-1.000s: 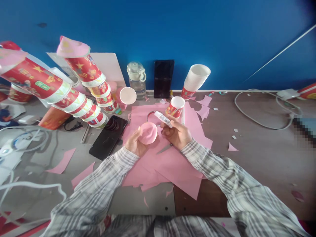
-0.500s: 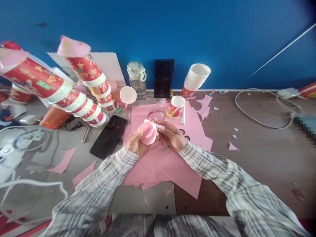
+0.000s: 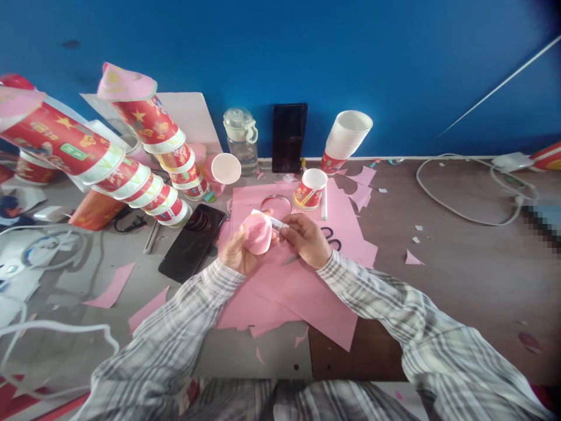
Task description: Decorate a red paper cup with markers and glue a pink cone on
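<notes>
Pinched in my left hand (image 3: 237, 251) is a round piece of pink paper (image 3: 258, 233), held up over the pink sheets (image 3: 280, 292). My right hand (image 3: 308, 238) grips a small white tube (image 3: 279, 224) by its end, close against the paper's right edge. Dark-handled scissors (image 3: 333, 240) lie on the sheets, partly hidden behind my right hand. Just beyond my hands are a round ring (image 3: 276, 204), a red and white paper cup (image 3: 310, 189) and a white stick (image 3: 324, 204).
Two leaning towers of red cups (image 3: 153, 126) with pink tops stand at the left. A black phone (image 3: 193, 242) lies below them. At the back are a bottle (image 3: 242, 140), an upright phone (image 3: 290, 138) and stacked cups (image 3: 348, 140). A white cable (image 3: 456, 219) lies right.
The pink piece has shifted slightly left and up with my left hand. My right hand has drawn back a little, and more of the white tube shows.
</notes>
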A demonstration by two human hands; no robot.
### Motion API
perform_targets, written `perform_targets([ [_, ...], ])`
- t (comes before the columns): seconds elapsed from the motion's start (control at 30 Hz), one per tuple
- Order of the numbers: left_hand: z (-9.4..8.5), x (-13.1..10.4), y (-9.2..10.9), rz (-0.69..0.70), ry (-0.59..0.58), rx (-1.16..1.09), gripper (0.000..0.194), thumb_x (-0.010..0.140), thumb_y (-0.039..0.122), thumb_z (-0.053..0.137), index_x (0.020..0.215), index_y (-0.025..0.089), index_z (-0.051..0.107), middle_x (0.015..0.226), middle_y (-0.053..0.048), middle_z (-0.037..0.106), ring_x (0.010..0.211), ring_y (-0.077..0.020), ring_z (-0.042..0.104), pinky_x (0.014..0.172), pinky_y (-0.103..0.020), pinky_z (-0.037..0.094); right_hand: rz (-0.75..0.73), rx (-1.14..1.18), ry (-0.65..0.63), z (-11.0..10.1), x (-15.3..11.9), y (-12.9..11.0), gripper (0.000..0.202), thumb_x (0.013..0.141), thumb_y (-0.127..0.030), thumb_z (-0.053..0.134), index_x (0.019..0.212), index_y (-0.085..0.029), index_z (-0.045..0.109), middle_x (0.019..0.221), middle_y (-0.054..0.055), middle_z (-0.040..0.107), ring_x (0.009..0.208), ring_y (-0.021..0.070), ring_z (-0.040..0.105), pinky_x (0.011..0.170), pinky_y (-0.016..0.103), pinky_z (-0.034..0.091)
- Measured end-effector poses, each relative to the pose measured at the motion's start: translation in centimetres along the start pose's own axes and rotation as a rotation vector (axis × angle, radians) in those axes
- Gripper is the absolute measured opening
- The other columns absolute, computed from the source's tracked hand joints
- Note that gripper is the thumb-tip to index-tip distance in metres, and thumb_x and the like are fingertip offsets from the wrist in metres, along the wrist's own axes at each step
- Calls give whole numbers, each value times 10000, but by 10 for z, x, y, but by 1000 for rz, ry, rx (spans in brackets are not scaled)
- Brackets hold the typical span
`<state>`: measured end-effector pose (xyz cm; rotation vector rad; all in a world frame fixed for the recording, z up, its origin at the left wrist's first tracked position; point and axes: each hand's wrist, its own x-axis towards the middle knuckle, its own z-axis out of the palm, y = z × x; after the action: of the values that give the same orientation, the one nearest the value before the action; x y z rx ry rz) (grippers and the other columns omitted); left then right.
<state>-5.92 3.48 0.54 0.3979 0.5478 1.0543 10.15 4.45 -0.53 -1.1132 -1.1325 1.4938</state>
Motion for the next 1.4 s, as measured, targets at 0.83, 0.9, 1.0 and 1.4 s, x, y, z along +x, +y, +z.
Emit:
perform_targets([
  [0.83,1,-5,-8,64,-81,122,623,553,420,740,1076,136,554,1114,-140,585,866,-282,613,861,-483,477,-583,-1008,37,-13,-5,3,266,792,-438,523,804,-173,547,643,2,565,573,155,490,640,314,340],
  [0.9,-2,-5,-7,71,-96,121,647,557,426,737,1102,140,537,1120,-142,582,885,-293,608,861,-488,478,-505,-885,-74,-15,-6,-4,272,811,-420,508,916,-178,575,726,21,611,605,155,517,642,307,367],
  [1.0,-5,-5,-8,72,-95,126,658,555,436,735,1108,141,533,1141,-148,568,920,-309,595,864,-491,477,-439,-727,-250,-21,-3,-10,243,847,-386,467,885,-196,613,814,46,630,669,157,541,614,285,386],
  [1.4,6,-6,-10,56,-68,164,553,531,424,747,980,133,609,1193,-142,525,908,-301,595,823,-456,509,-638,-1120,35,-21,-2,-1,156,755,-345,551,783,-191,543,779,47,596,768,223,520,699,347,315],
])
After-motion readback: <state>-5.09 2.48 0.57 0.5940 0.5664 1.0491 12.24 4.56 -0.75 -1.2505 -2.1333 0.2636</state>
